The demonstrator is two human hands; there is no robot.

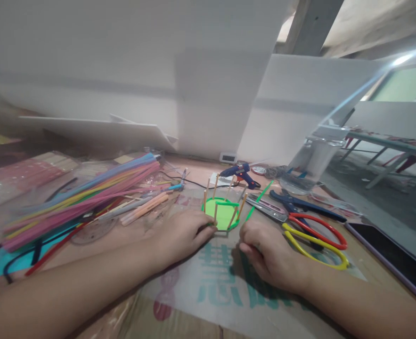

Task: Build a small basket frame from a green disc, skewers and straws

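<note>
A small round green base (224, 215) with several thin wooden sticks (243, 205) standing upright around its rim lies on the plastic sheet. Green fuzzy wire, which looks like pipe cleaner, runs around some of the sticks. My left hand (183, 233) is at the base's near left edge, thumb and forefinger closed around the foot of one stick. To the right of the base, my right hand (269, 252) is curled, and a green pipe cleaner (260, 200) slants up out of its fingers. The fingertips of the right hand are partly hidden.
Behind the base lies a blue glue gun (241, 174). At right are scissors with red and yellow handles (315, 240), blue pliers (306, 205), a utility knife (266, 207), a phone (395, 256) and a clear bottle (308, 162). Bundled colourful pipe cleaners (91, 193) lie left.
</note>
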